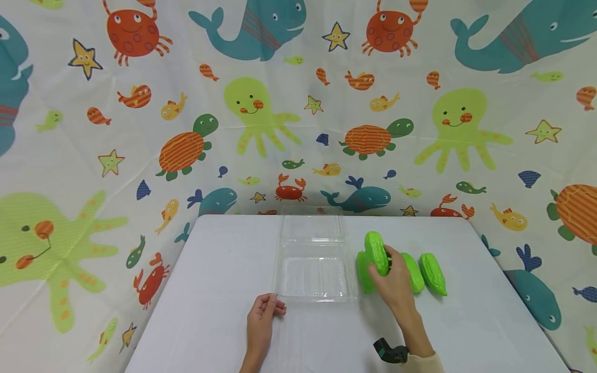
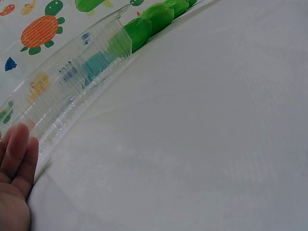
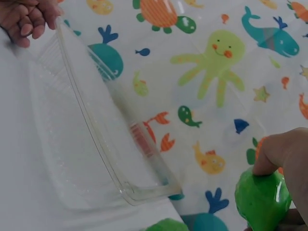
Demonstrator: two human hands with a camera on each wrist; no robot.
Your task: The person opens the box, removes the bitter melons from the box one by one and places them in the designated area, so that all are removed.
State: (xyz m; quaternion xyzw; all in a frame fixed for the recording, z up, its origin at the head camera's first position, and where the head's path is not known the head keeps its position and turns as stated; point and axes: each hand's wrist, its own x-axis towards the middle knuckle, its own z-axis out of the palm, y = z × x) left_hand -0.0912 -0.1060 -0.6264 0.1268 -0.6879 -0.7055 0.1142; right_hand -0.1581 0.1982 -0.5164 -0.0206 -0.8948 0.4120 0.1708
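In the head view, my right hand (image 1: 394,277) grips an elongated bright green vegetable-like piece (image 1: 375,253) with a glossy, lobed surface, held above the table. In the right wrist view, my thumb presses on this green piece (image 3: 262,198). Several similar green pieces (image 1: 432,273) lie on the table around that hand, one partly beneath it. A clear plastic clamshell container (image 1: 311,299) stands with its lid folded back, left of the green pieces. At its front left corner, my left hand (image 1: 263,317) pinches the rim; the right wrist view shows these fingers (image 3: 30,21) at the corner.
A white-covered table (image 1: 219,259) carries everything. Behind and beside it hangs a cloth (image 1: 261,171) printed with sea animals. The container's lid (image 1: 311,228) reaches the table's far edge. A dark wrist-worn device (image 1: 391,352) sits on the right wrist.
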